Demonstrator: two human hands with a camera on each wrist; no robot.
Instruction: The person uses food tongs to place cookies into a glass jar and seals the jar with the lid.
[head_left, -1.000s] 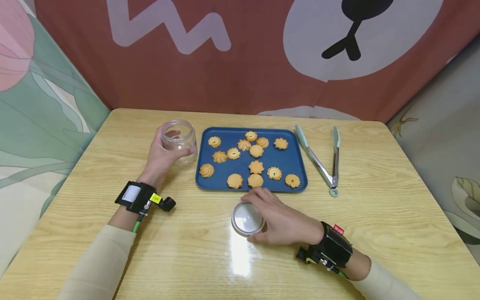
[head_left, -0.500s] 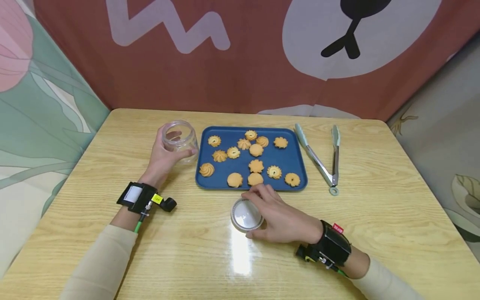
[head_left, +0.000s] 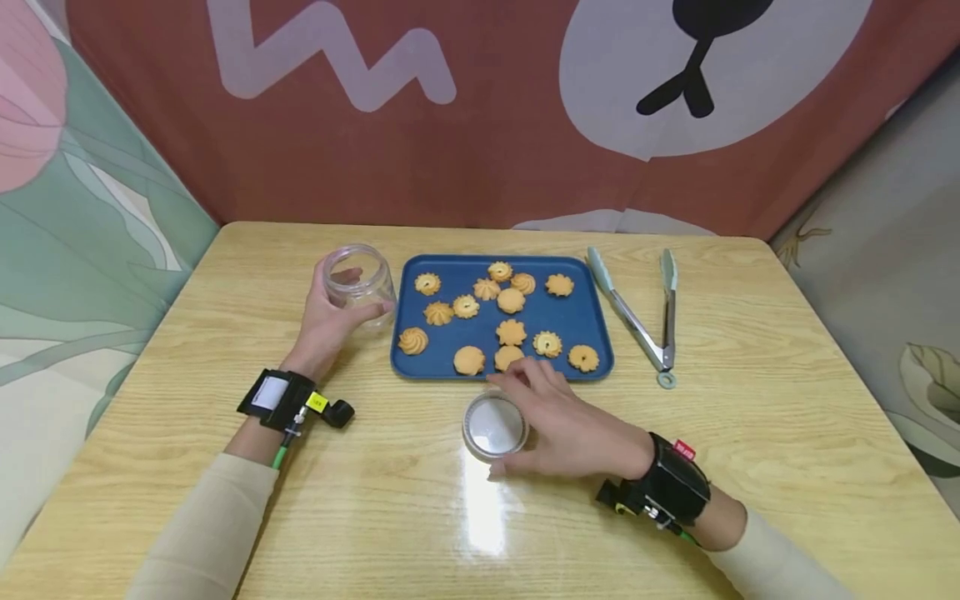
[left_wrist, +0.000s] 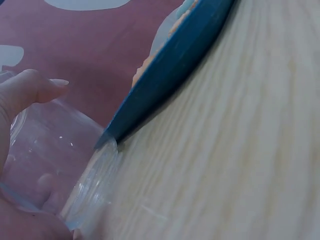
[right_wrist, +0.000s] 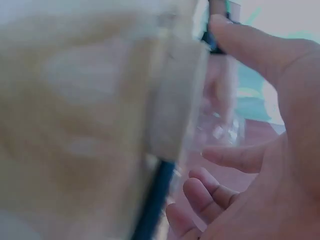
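A clear empty jar (head_left: 360,287) stands at the left edge of the blue tray (head_left: 397,367). My left hand (head_left: 330,317) grips its side, the thumb across the front; the left wrist view shows the thumb against the clear wall (left_wrist: 55,140). A round silver lid (head_left: 495,427) lies flat on the table just in front of the tray. My right hand (head_left: 562,425) spreads around the lid's right side, thumb and fingers apart from its rim. In the right wrist view the lid (right_wrist: 177,100) stands clear of the loosely bent fingers (right_wrist: 202,197).
Several butter cookies (head_left: 512,332) lie scattered on the tray. To its right, spread metal tongs (head_left: 641,329) with pale blue tips lie on the wooden table (head_left: 765,400). A red-brown cloth (head_left: 510,167) hangs behind the table's back edge.
My right thumb and fingers have spread away from the lid's rim, leaving the lid on the table. The left hand and the jar have stayed put.
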